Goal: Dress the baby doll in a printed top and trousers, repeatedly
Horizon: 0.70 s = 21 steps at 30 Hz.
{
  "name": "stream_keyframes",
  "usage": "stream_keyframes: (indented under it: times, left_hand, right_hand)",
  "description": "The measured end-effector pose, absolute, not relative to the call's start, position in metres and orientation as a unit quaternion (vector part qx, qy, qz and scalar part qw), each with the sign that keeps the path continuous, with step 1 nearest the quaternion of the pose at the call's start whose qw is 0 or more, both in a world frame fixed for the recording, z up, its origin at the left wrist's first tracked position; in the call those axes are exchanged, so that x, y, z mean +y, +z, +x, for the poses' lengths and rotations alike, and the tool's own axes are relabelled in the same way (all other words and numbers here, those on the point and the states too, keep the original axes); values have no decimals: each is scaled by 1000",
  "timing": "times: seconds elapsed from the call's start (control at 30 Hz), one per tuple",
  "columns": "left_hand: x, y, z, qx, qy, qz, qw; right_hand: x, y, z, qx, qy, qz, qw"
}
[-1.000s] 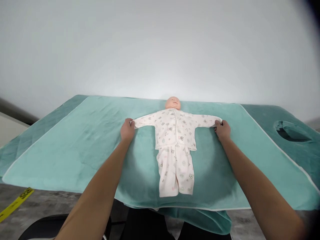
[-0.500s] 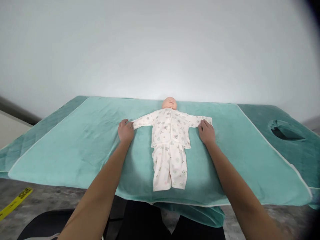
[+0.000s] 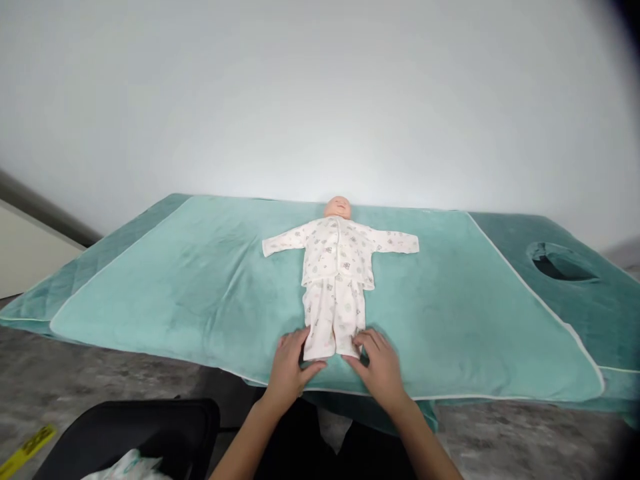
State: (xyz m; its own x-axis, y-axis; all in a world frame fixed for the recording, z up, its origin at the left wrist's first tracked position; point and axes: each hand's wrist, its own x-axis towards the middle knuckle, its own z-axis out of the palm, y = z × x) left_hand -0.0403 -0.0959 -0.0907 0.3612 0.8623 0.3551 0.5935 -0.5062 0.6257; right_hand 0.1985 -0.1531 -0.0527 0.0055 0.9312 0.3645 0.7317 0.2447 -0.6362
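Note:
A baby doll (image 3: 339, 207) lies on its back on a teal towel (image 3: 200, 293), dressed in a white printed shirt and trousers (image 3: 336, 267), sleeves stretched out to both sides. My left hand (image 3: 289, 367) rests at the left trouser cuff, fingers on the hem. At the right trouser cuff my right hand (image 3: 380, 367) has its fingers curled onto the fabric. Both hands sit near the towel's front edge.
The towel covers a darker teal padded table (image 3: 615, 300) with a face hole (image 3: 560, 263) at the right. A black chair seat (image 3: 140, 433) with a white crumpled thing (image 3: 130, 465) sits lower left. Yellow tape (image 3: 25, 448) lies on the grey floor. A white wall stands behind.
Both hands left the doll's sleeve ends and came down to the trouser cuffs at the near edge. The view has pulled back and shifted a little.

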Motion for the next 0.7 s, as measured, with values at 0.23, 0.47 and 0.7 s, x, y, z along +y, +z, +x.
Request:
stream_keyframes:
  times: [0.23, 0.47, 0.7]
  left_hand:
    - [-110, -20, -27, 379, 311, 860, 143]
    - [-135, -13, -38, 387, 257, 866, 187]
    - [-86, -12, -52, 494, 393, 710, 312]
  right_hand:
    - [-163, -24, 200, -685, 194, -551, 435]
    - [-191, -33, 195, -720, 147, -557, 387]
    - [-152, -37, 238, -688, 256, -549, 400]
